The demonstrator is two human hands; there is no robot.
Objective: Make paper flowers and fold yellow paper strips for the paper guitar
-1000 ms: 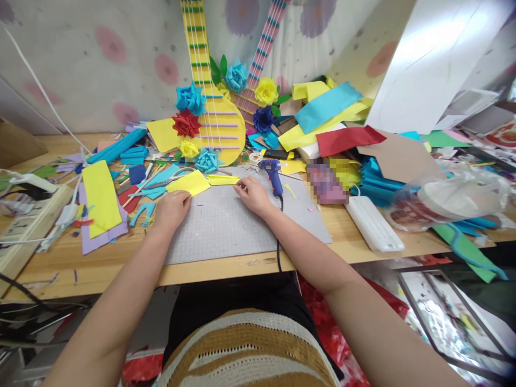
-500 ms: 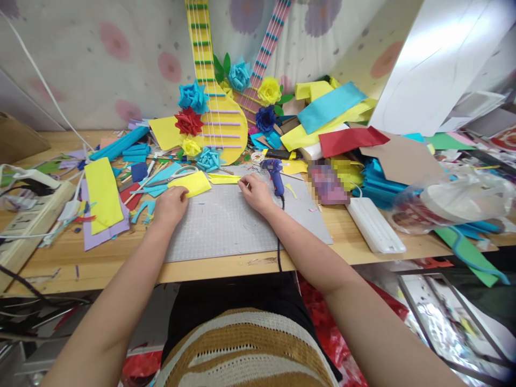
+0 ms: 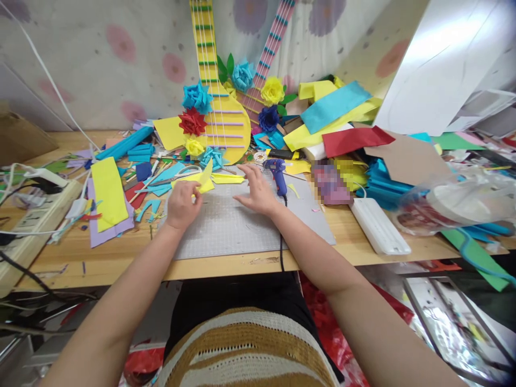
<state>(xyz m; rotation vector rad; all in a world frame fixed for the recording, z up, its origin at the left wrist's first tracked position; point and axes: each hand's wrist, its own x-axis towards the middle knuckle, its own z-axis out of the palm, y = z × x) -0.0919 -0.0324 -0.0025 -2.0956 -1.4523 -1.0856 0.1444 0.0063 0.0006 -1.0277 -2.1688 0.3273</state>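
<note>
My left hand is closed at the left of the grey cutting mat, its fingers on a piece of yellow paper that tilts upward. The fingers hide part of the paper. My right hand hovers over the mat with thumb and fingers spread, holding nothing. Just beyond its fingertips lies a folded yellow paper strip. Right beside this hand, a blue glue gun rests on the mat, its black cord running to the table's front edge.
Behind the mat leans a yellow paper guitar with paper flowers. Scissors and paper scraps lie at left. Coloured paper is heaped at right, near a white power bank-like box. A power strip lies far left.
My left hand has shifted right and lifted part of the yellow paper, which now tilts up. My right hand has spread its fingers and come away from the folded yellow strip.
</note>
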